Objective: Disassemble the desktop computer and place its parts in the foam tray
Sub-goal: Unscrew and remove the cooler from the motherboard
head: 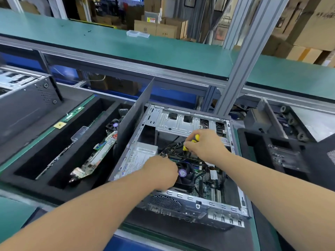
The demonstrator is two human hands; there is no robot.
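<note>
From the head camera, the open grey metal desktop computer case (183,160) lies on its side on the green-topped bench (252,238), near the bench's front edge, with its dark side panel (135,116) standing up along its left edge. Both bare forearms reach into it from the front.

The right hand (204,144) is curled around a yellow-handled tool (194,138), gripping it over a bundle of black cables (172,146) towards the far half of the case, just in front of the silver perforated drive cage (181,122). Only bits of the yellow handle show between the fingers; its tip is hidden.

The left hand (161,171) is knuckles up with its fingers bent down beside the black CPU cooler fan with a purple round sticker (183,173). Its fingertips are hidden, so whether they are clenched on anything cannot be told. Just left of this hand sits the silver power supply box with a white label (139,156). The green motherboard (204,183) fills the case's right half.

To the left of the case, the black foam tray (23,171) rests on the bench; one long compartment holds a green circuit board with coloured connectors (97,156). A green memory stick (74,113) lies on the tray's far rim.
</note>
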